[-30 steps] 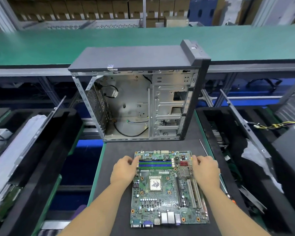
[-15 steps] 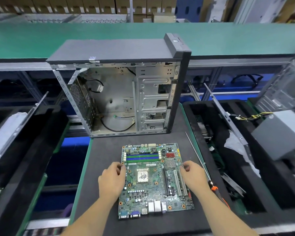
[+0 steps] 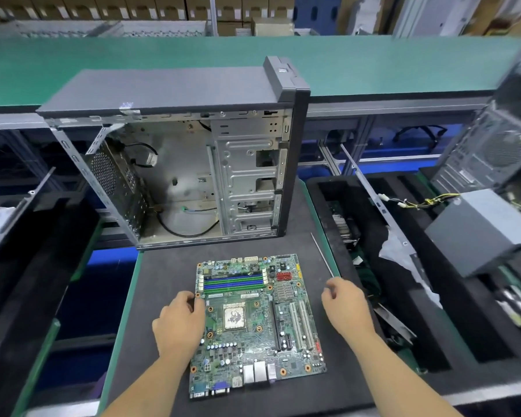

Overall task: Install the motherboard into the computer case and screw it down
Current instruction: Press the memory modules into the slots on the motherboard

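Our left hand [image 3: 178, 325] rests on the left edge of the flat green printed-circuit motherboard [image 3: 254, 322], fingers curled against the board's rim near the blue and green memory slots; we cannot tell whether they actually pinch the edge or only touch it. The board lies flat on the dark grey foam-covered surface [image 3: 163, 278], with its port side toward us. Beyond that grip, the open black-and-silver steel computer case [image 3: 190, 164] stands upright, its cavity facing us and bare of any board.

To lift well, we judge both hands should take the board by its bare edges, away from the socket and the slots, and keep it level.

Our right hand [image 3: 348, 308] hovers just off the board's right edge, fingers loosely curled and holding nothing. Beyond it and a little to its right lies a thin metal rod [image 3: 322, 254] with the look of a screwdriver shaft. The loose black cables [image 3: 187, 230] on the case floor could snag the board as we bring it in, so we should watch them.
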### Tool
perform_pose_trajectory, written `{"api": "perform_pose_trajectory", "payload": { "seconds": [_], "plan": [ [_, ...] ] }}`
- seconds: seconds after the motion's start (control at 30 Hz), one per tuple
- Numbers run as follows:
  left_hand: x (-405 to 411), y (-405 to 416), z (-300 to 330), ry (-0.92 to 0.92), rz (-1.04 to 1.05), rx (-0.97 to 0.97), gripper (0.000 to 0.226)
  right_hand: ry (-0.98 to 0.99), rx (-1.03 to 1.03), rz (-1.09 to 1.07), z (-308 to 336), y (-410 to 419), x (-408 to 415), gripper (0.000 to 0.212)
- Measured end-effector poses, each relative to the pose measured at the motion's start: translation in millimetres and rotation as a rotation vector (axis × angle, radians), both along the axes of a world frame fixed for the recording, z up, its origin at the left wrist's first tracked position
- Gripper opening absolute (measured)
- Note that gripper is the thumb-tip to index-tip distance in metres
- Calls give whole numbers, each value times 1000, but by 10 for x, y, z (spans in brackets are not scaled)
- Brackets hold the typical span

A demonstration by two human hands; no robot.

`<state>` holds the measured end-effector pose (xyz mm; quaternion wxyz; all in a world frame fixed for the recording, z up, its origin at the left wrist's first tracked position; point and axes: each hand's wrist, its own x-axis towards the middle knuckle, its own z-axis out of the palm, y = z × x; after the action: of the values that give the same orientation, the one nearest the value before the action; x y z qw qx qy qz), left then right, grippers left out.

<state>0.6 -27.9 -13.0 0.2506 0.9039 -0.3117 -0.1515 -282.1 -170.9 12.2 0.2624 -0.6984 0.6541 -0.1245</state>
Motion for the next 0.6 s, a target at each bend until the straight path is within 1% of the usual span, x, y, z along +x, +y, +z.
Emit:
{"api": "perform_pose_trajectory", "payload": {
  "seconds": [0.07,0.13,0.2,0.3,0.4,0.5,0.57,0.6],
  "plan": [
    [-6,-38,42,16,17,30,17,-57,90,80,-3,58,113,22],
    [-18,-74,76,29,27,64,16,-3,137,142,-14,116,238,31],
    [-47,-117,117,49,47,98,16,64,154,143,-16,154,318,40],
    [-113,-159,151,72,77,132,16,64,141,95,24,166,331,41],
    [-122,-138,153,74,79,122,16,-50,-15,-3,158,55,260,28],
    [-100,-104,139,73,70,106,17,-140,-245,-69,399,-184,98,19],
    [-109,-94,134,66,68,96,17,-88,-383,-71,579,-376,-46,34],
    [-122,-92,133,60,70,89,17,-48,-414,-70,661,-463,-121,43]
  ]
}}
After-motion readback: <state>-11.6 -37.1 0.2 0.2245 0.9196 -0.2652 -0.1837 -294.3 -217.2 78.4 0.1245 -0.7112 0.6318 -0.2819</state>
